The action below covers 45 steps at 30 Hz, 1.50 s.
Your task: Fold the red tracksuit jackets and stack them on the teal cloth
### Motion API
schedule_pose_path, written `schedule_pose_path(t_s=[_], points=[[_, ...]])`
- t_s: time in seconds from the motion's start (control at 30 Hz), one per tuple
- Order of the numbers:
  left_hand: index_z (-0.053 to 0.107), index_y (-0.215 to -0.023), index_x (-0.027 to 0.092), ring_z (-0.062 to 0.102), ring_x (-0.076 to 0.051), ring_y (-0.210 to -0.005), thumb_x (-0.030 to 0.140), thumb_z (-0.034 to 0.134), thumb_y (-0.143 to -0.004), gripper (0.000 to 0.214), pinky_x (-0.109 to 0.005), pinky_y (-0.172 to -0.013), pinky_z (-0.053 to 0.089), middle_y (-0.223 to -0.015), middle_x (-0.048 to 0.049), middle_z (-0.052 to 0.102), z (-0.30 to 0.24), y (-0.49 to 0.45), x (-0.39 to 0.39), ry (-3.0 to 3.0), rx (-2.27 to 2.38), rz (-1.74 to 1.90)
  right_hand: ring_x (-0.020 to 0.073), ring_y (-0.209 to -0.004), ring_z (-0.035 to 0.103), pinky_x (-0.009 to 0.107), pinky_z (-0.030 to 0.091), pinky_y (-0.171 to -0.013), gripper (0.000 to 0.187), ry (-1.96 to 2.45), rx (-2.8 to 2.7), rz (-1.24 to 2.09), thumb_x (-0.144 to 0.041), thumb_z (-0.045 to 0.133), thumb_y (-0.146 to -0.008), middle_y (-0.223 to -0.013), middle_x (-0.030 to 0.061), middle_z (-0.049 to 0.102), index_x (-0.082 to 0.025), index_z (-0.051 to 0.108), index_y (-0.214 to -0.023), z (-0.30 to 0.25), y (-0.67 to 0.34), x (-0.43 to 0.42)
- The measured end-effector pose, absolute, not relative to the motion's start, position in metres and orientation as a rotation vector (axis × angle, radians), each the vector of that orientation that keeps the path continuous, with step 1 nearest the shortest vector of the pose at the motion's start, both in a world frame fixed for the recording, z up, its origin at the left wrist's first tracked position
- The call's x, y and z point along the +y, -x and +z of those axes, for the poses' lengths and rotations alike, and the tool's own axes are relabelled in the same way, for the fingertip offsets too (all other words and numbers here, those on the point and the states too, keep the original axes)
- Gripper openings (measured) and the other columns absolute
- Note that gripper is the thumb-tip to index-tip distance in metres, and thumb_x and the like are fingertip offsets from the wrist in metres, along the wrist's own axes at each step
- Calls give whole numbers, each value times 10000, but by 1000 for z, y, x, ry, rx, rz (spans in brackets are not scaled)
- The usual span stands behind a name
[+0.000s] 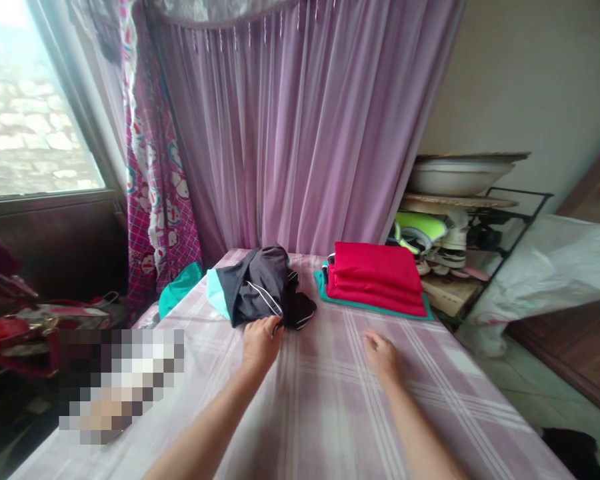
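Observation:
My left hand [262, 343] is closed on the near edge of a crumpled black garment with white piping [260, 283]. Pale turquoise cloth [217, 293] shows at the garment's left side. To the right, my right hand [381, 353] hovers over or rests on the checked tablecloth [325, 407], its fingers curled in and nothing seen in them. Beyond that hand lies a neat stack of folded red cloth [375, 273], with a green cloth [395, 313] under it.
A purple curtain [305, 133] hangs behind the table. Green cloth [180, 288] hangs at the left edge. On the right stands a rack [523, 230] with shoes and a basin [455, 177], beside a white plastic bag [555, 273]. Part of the table's left side is pixelated.

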State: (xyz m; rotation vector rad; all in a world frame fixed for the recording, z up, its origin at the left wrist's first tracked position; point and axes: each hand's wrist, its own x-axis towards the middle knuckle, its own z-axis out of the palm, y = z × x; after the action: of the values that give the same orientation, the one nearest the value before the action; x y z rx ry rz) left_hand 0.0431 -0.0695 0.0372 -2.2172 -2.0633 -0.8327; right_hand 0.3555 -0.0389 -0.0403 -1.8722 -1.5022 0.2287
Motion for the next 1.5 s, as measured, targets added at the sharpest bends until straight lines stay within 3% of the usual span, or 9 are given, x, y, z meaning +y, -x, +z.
schedule_pose_path(t_s=[0.3, 0.43, 0.57, 0.7, 1.0, 1.5], points=[[716, -1012, 229, 689, -246, -937, 246, 592, -910, 162, -369, -848, 500, -967, -56, 760, -1, -70, -149, 2486, -1895, -803, 232, -1031, 709, 334, 530, -925, 306, 1751, -1467, 386, -346, 474, -802, -1054, 49, 778, -279, 765, -867, -42, -332, -92], [694, -1127, 208, 689, -243, -967, 241, 571, -904, 257, -372, -872, 535, -1071, -76, 755, -12, -62, -170, 2630, -1691, -929, 224, -1007, 715, 319, 533, -908, 294, 1742, -1484, 368, -317, 478, -799, -1019, 46, 783, -280, 762, -867, -41, -323, -107], [679, -1166, 211, 698, -226, -988, 217, 488, -920, 311, -362, -886, 553, -1085, -89, 750, -20, -48, -184, 2608, -1613, -1162, 227, -1002, 715, 324, 535, -899, 318, 1741, -1556, 313, -303, 461, -809, -1025, 59, 782, -259, 766, -890, -43, -318, -124], [702, -1075, 236, 712, -201, -879, 254, 456, -921, 291, -335, -809, 565, -973, -66, 754, -28, -30, -186, 2440, -1782, -1471, 224, -1007, 711, 326, 528, -910, 335, 1757, -1623, 259, -290, 446, -822, -1030, 58, 781, -249, 768, -904, -45, -315, -143], [710, -925, 204, 696, -215, -716, 555, 582, -760, 409, -366, -727, 566, -831, -52, 742, -37, 6, -172, 1783, -2155, -2444, 198, -1038, 692, 310, 492, -976, 344, 1736, -1793, 94, -224, 434, -847, -1070, 53, 770, -249, 771, -915, -48, -308, -178], [702, -931, 186, 698, -204, -718, 631, 583, -737, 500, -363, -715, 575, -827, -54, 733, -31, 19, -192, 1826, -2138, -2440, 182, -1050, 679, 290, 469, -996, 348, 1765, -1803, 11, -158, 447, -851, -1080, 47, 766, -251, 774, -921, -40, -295, -210]])
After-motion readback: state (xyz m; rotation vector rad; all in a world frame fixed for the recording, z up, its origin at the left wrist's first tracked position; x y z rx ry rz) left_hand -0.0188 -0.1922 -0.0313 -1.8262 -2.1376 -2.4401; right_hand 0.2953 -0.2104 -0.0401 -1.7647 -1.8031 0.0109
